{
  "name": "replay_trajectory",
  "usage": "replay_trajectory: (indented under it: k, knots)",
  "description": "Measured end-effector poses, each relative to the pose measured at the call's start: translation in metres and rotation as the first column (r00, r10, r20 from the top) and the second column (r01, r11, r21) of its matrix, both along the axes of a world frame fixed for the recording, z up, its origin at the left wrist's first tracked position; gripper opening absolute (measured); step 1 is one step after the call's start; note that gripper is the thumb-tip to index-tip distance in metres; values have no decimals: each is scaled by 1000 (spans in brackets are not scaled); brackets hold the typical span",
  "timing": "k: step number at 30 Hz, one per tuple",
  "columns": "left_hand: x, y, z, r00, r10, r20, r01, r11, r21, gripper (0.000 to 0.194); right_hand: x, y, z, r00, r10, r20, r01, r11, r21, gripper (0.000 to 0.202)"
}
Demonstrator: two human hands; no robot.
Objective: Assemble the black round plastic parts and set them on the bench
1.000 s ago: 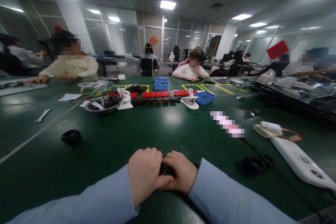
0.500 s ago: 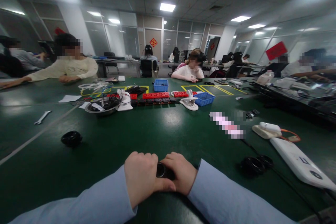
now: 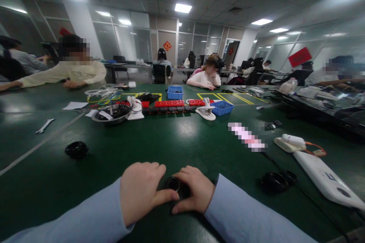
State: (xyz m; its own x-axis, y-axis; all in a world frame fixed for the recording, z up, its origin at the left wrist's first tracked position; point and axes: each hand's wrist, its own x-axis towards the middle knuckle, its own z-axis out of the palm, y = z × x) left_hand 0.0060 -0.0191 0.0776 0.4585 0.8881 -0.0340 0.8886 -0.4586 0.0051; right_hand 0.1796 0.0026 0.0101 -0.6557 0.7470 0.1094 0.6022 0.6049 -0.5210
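The right hand [image 3: 195, 189] is curled round a black cylindrical part [image 3: 177, 187] with a ringed opening, low at the green tabletop [image 3: 182, 148] in front of the person, while the left hand [image 3: 142, 190] stands just to its left, loosened, fingers bent and thumb spread toward the part's near edge; whether that thumb touches it is hard to make out. Farther left lies a black ring-shaped piece [image 3: 76, 150], with an open-ended wrench [image 3: 45, 126] beyond it, and to the right two black round pieces [image 3: 274, 181] lie near a long white device [image 3: 325, 176].
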Motion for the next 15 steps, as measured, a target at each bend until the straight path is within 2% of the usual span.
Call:
replay_trajectory:
  k: [2, 4, 7, 10, 12, 15]
  knots:
    - [-12, 8, -8, 995, -39, 90, 39, 999, 10, 56, 1, -2, 1, 997, -23, -80, 22, 1000, -15, 75]
    - [-25, 16, -22, 977, -94, 191, 89, 995, 33, 65, 2, -5, 3, 986, -72, -149, 71, 997, -13, 83]
    - [-37, 26, -49, 921, -215, 324, 189, 976, 109, 84, 1, -9, 6, 968, -101, -231, 108, 994, 17, 80]
    - [-37, 29, -69, 876, -293, 384, 270, 956, 114, 92, -2, -11, 8, 952, -71, -298, 96, 993, 70, 76]
    - [-31, 27, -75, 870, -286, 402, 276, 958, 84, 91, -5, -13, 8, 948, -60, -312, 95, 991, 99, 76]
    - [-23, 25, -75, 866, -267, 423, 279, 960, 34, 81, -10, -15, 7, 966, -69, -249, 97, 990, 101, 71]
